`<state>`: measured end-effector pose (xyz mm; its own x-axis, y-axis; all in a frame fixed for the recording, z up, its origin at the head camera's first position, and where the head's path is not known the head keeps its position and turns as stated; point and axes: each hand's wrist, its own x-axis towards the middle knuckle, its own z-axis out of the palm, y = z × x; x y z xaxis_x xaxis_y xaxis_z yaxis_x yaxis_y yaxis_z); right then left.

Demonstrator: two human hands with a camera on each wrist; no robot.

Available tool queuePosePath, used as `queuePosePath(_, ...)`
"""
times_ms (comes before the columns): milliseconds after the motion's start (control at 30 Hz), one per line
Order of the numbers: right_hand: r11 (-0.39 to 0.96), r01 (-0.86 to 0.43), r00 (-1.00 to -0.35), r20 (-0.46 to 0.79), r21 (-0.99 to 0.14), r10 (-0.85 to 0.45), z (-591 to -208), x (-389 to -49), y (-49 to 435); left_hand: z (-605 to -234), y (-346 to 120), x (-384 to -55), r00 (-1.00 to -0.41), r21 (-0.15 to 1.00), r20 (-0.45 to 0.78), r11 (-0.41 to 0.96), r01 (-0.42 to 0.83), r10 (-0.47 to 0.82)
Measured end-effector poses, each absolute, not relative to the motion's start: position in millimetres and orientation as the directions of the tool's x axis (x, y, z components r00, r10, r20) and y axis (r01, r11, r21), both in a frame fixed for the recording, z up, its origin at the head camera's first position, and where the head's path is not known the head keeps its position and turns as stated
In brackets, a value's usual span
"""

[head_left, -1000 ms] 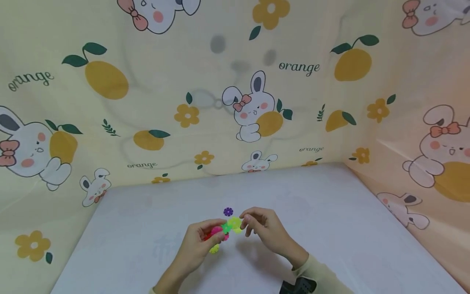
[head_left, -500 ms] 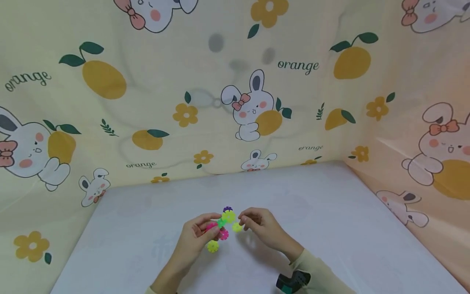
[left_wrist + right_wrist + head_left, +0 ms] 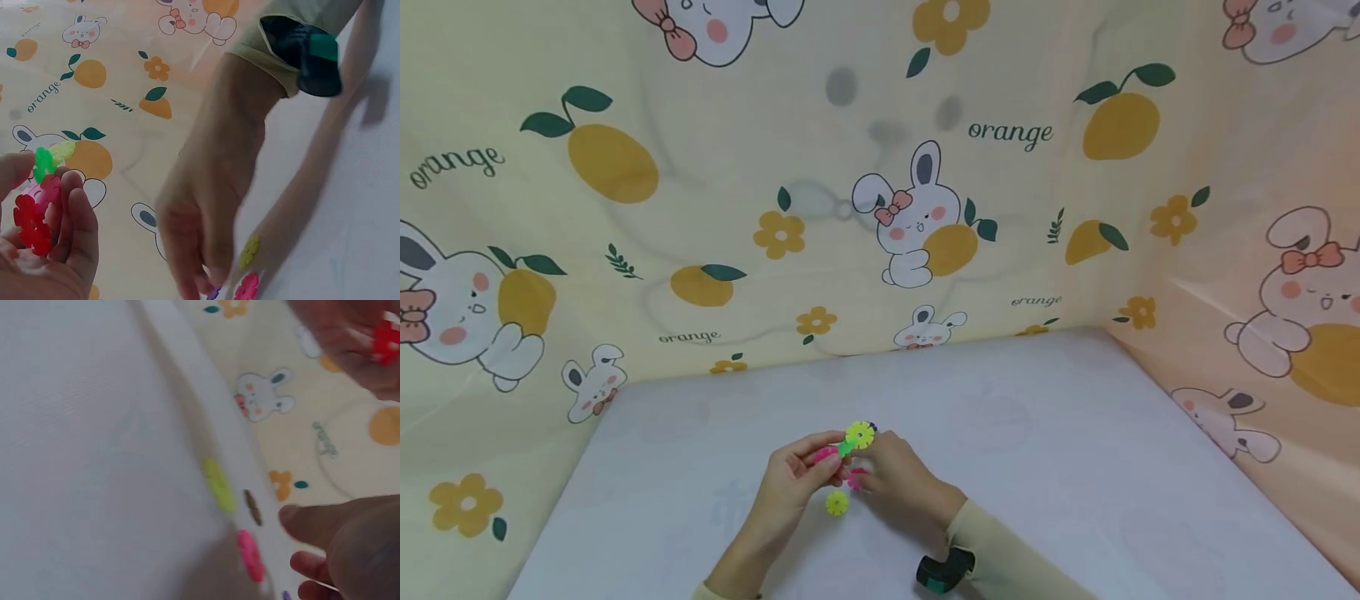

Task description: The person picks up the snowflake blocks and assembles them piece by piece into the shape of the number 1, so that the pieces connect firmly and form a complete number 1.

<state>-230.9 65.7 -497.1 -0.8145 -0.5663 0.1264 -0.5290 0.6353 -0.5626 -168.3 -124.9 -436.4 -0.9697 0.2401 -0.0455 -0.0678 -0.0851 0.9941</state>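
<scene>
My left hand [image 3: 790, 479] pinches a joined chain of flower-shaped plastic discs above the table. In the left wrist view, the chain has a red disc [image 3: 32, 225], a pink disc [image 3: 45, 195], a green disc [image 3: 44, 164] and a yellow disc [image 3: 62, 151]. My right hand [image 3: 904, 473] reaches down past the chain, thumb and fingers apart. Near its fingertips lies a purple disc [image 3: 214, 292]; whether they touch it I cannot tell. Loose beside it are a pink disc [image 3: 251, 555], a yellow disc [image 3: 219, 484] and a brownish disc [image 3: 252, 507].
A white table [image 3: 1075, 467] lies under both hands. Behind and to the right hangs a cream cloth [image 3: 820, 117] printed with rabbits and oranges. Another loose yellow disc [image 3: 837, 502] lies by the left wrist. A dark band [image 3: 946, 570] circles the right wrist.
My right hand has moved left and forward, covering a loose yellow disc in the head view. The left hand has shifted the chain slightly left and up, its yellow end disc now facing the camera.
</scene>
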Motion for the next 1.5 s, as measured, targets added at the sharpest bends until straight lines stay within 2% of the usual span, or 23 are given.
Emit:
queuePosePath(67,0.676,-0.552,-0.809,0.116,-0.488,-0.576,-502.4,-229.7,61.3,-436.3,-124.6,-168.1,-0.970,0.994,-0.047,-0.089,-0.070,0.237)
queuePosePath(167,0.720,-0.533,-0.824,0.083,-0.445,-0.560,-506.1,-224.7,59.4,-436.4,-124.5,-167.6,-0.970,0.993,-0.038,-0.097,-0.063,0.239)
queuePosePath(433,0.731,-0.512,-0.832,0.051,-0.451,-0.552,-503.6,-219.0,62.2,-436.0,-124.5,-166.8,-0.964,0.990,-0.018,-0.127,-0.053,0.264)
queuePosePath(633,0.718,-0.459,-0.836,-0.020,-0.524,-0.548,-499.1,-221.1,66.5,-434.9,-123.6,-166.5,-0.967,0.986,-0.047,-0.145,-0.086,0.250)
queuePosePath(800,0.640,-0.418,-0.817,-0.042,-0.644,-0.575,-495.9,-223.1,73.7,-435.4,-124.1,-165.0,-0.971,0.985,-0.034,-0.157,-0.072,0.235)
queuePosePath(1167,0.454,-0.421,-0.819,0.114,-0.785,-0.562,-465.8,-229.6,95.7,-430.5,-123.9,-162.2,-0.968,0.980,0.021,-0.199,-0.030,0.252)
queuePosePath(1333,0.387,-0.384,-0.834,0.136,-0.838,-0.534,-449.0,-225.5,101.7,-428.9,-124.8,-161.7,-0.968,0.978,-0.003,-0.201,-0.054,0.250)
queuePosePath(1500,0.288,-0.359,-0.821,0.154,-0.888,-0.550,-433.6,-221.3,106.4,-429.6,-125.2,-161.8,-0.970,0.984,-0.026,-0.167,-0.068,0.241)
